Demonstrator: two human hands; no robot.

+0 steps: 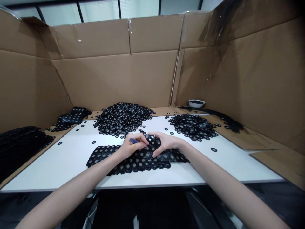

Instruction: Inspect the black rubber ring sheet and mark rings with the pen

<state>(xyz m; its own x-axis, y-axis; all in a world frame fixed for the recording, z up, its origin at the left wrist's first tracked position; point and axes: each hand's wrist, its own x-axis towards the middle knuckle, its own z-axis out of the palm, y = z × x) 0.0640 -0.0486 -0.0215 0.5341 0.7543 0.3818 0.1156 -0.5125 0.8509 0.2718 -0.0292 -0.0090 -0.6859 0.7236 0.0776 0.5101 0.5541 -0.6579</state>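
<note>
My left hand [133,147] is closed in a pen-like grip on a slim blue-handled tool [133,140], whose thin tip points right toward my right hand. My right hand [166,141] curves around a raised part of a black sheet made of joined rings [133,165], thumb in front and fingers behind, pinching it. The sheet lies across the front middle of the white board, partly folded over itself, with pale discs or holes showing in its rings. My fingers cover the exact spot where the tool's tip meets the rings.
A tall heap of loose black rings [121,119] lies behind my hands, with a smaller heap [193,125] to the right. Black strands [221,117] and a white bowl [196,103] are back right. Stacked black sheets [21,146] stand left. Cardboard walls [114,79] surround the board.
</note>
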